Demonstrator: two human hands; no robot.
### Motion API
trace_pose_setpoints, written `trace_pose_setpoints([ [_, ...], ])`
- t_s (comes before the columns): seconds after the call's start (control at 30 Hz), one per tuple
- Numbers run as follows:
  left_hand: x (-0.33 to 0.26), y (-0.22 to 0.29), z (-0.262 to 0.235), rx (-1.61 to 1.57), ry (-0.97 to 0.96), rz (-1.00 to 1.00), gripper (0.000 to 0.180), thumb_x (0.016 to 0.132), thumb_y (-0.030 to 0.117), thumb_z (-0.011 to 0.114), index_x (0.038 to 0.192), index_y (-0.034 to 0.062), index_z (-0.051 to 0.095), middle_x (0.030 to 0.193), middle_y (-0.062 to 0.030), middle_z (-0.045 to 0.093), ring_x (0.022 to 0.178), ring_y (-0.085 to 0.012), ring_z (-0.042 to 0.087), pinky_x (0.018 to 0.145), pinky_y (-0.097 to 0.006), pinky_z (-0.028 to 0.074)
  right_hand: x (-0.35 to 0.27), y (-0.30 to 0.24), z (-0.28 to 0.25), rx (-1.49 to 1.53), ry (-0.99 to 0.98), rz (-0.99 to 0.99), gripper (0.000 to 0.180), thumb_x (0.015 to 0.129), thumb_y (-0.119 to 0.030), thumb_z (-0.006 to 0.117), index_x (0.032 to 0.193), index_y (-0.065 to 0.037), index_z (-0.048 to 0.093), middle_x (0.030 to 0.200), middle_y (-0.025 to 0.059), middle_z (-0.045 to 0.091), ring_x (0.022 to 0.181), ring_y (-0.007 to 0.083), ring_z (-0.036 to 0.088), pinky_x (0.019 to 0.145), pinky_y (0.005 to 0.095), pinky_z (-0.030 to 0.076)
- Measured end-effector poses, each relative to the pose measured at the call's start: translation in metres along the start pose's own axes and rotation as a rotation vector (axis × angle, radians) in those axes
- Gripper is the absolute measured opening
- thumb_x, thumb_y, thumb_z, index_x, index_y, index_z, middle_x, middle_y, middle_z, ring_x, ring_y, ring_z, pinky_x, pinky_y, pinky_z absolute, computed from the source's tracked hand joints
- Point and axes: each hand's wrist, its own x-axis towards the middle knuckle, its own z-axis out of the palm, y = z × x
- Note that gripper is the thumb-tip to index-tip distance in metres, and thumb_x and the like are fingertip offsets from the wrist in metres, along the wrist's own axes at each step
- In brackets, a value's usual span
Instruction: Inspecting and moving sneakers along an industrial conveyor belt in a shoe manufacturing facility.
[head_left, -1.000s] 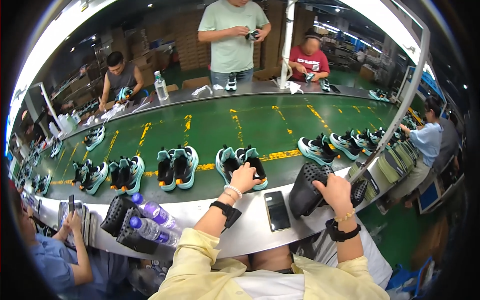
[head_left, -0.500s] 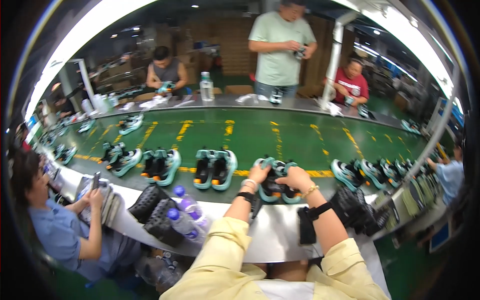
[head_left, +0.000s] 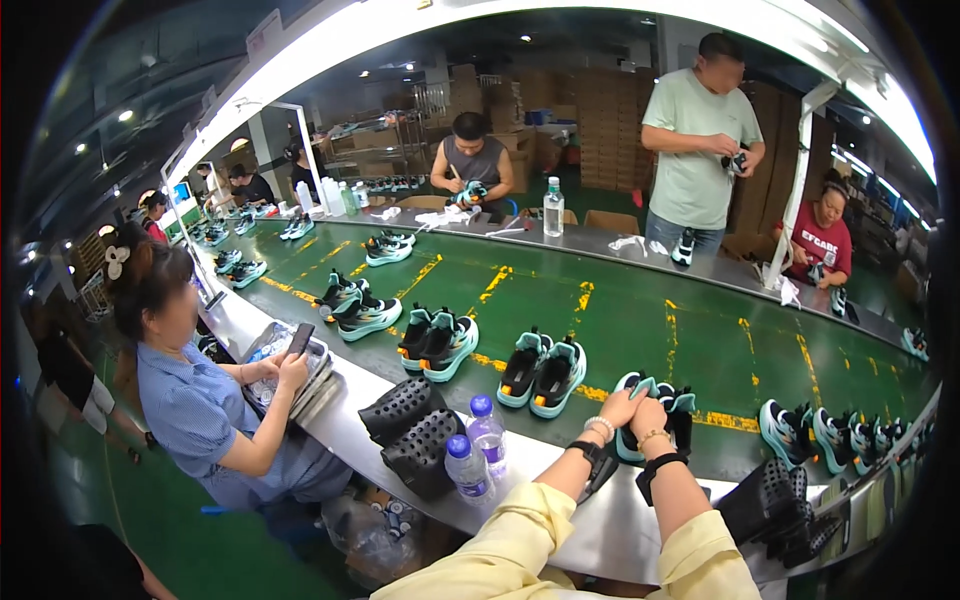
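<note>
A pair of black and teal sneakers stands on the green conveyor belt in front of me. Both hands are at the opening of the left sneaker (head_left: 627, 447). My left hand (head_left: 622, 408) has its fingers closed around the upper edge. Close against it, my right hand (head_left: 651, 415) is also closed at that collar; its fingertips are partly hidden. The right sneaker (head_left: 682, 420) stands just beside my right hand, apart from its fingers. Another matching pair of sneakers (head_left: 556, 378) sits to the left on the belt.
More sneakers line the green belt (head_left: 630, 320) on both sides. On the metal ledge stand two purple-capped bottles (head_left: 487, 435), black perforated blocks (head_left: 410, 430) and more black blocks (head_left: 765, 500). At left a person (head_left: 210, 400) holds a phone; others work across the belt.
My view has swung left, so the scene sits further right. My right hand has moved from the right sneaker over to the left one, beside my left hand.
</note>
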Motion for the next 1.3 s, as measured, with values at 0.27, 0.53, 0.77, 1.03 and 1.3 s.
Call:
trace_pose_setpoints([
  [0.27, -0.006, 0.003, -0.011, 0.006, 0.056, -0.066, 0.079, 0.093, 0.065, 0.043, 0.103, -0.0102, 0.066, 0.1, -0.0321, 0.066, 0.098, -0.0447, 0.064, 0.086, -0.047, 0.049, -0.002, -0.005, -0.016, 0.04, -0.01, -0.055, 0.03, 0.086, -0.027, 0.065, 0.087, 0.002, 0.071, 0.091, 0.0229, 0.07, 0.089, 0.0362, 0.07, 0.078, 0.0436, 0.057],
  [0.53, 0.005, -0.025, -0.011, 0.036, 0.023, -0.065, 0.076, 0.094, 0.065, 0.039, 0.105, -0.0057, 0.067, 0.101, -0.032, 0.065, 0.098, -0.0464, 0.063, 0.087, -0.05, 0.049, -0.028, -0.011, -0.043, 0.05, 0.048, -0.125, 0.031, 0.079, -0.029, 0.073, 0.085, 0.001, 0.07, 0.09, 0.0218, 0.069, 0.087, 0.0373, 0.068, 0.077, 0.0441, 0.056],
  [0.77, 0.008, 0.005, -0.003, -0.023, -0.033, -0.012, 0.07, 0.094, 0.059, 0.047, 0.114, -0.006, 0.064, 0.103, -0.0305, 0.066, 0.101, -0.0437, 0.063, 0.088, -0.046, 0.048, -0.009, 0.011, -0.009, 0.124, 0.106, -0.257, 0.016, 0.079, -0.014, 0.067, 0.074, 0.001, 0.069, 0.077, 0.0225, 0.068, 0.075, 0.0377, 0.069, 0.072, 0.0448, 0.056],
  [1.03, 0.006, -0.022, -0.009, -0.207, -0.115, 0.068, 0.055, 0.095, 0.04, 0.059, 0.131, -0.0017, 0.055, 0.119, -0.0186, 0.066, 0.107, -0.0235, 0.062, 0.093, -0.034, 0.047, -0.019, 0.0, -0.018, 0.233, 0.118, -0.229, 0.017, 0.082, -0.014, 0.062, 0.076, 0.0, 0.07, 0.077, 0.0221, 0.069, 0.074, 0.0374, 0.07, 0.069, 0.0451, 0.057],
  [1.3, -0.002, 0.016, -0.016, 0.269, -0.2, 0.009, 0.075, 0.071, 0.024, 0.075, 0.139, 0.0055, 0.048, 0.117, -0.0264, 0.064, 0.106, -0.0402, 0.064, 0.093, -0.045, 0.051, -0.097, 0.017, -0.049, 0.183, 0.228, -0.39, 0.016, 0.086, -0.02, 0.06, 0.087, -0.005, 0.067, 0.08, 0.0192, 0.068, 0.078, 0.0376, 0.066, 0.08, 0.0442, 0.052],
])
